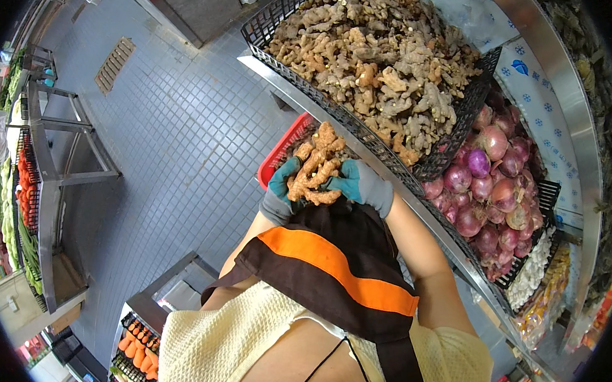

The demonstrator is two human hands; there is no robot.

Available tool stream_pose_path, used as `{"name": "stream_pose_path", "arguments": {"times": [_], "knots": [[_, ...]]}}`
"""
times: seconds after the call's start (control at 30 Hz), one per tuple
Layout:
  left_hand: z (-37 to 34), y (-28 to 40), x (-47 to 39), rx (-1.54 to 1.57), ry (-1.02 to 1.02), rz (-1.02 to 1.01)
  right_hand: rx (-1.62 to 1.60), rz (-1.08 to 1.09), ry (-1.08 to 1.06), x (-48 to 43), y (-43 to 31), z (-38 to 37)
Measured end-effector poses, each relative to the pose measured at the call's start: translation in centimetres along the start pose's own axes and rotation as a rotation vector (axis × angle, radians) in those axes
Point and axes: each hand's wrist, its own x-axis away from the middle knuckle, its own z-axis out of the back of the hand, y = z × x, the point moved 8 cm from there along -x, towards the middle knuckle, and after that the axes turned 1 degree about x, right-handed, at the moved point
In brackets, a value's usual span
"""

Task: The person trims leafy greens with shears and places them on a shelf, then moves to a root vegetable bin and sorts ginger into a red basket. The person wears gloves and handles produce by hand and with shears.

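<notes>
A large branching piece of ginger root (316,165) is held up before my chest. My left hand (284,185), in a grey and teal work glove, grips its left side. From the right, my right hand (357,183) in a matching glove holds the same piece, with fingers against its lower branches. Beneath and behind the ginger is a red plastic basket (279,149); dark bits show inside it, too small to make out. A black plastic crate (334,94) heaped with ginger (379,63) sits on the stand just beyond my right hand.
Red onions (490,177) fill the crate to the right, with peeled white garlic (529,270) and bagged goods (546,298) nearer me. A metal stand edge (392,178) runs diagonally past my right arm. Carrots (138,349) lie lower left. Tiled floor (182,129) stretches left towards another vegetable stand (46,173).
</notes>
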Motion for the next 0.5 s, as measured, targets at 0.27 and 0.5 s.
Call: {"name": "stream_pose_path", "arguments": {"times": [0.27, 0.5], "knots": [[-0.3, 1.3, 0.1, 0.203, -0.071, -0.024, 0.101, 0.444, -0.110, 0.9, -5.2, 0.3], [1.3, 1.6, -0.2, 0.122, 0.039, -0.083, 0.103, 0.062, 0.067, -0.3, -2.0, 0.9]]}}
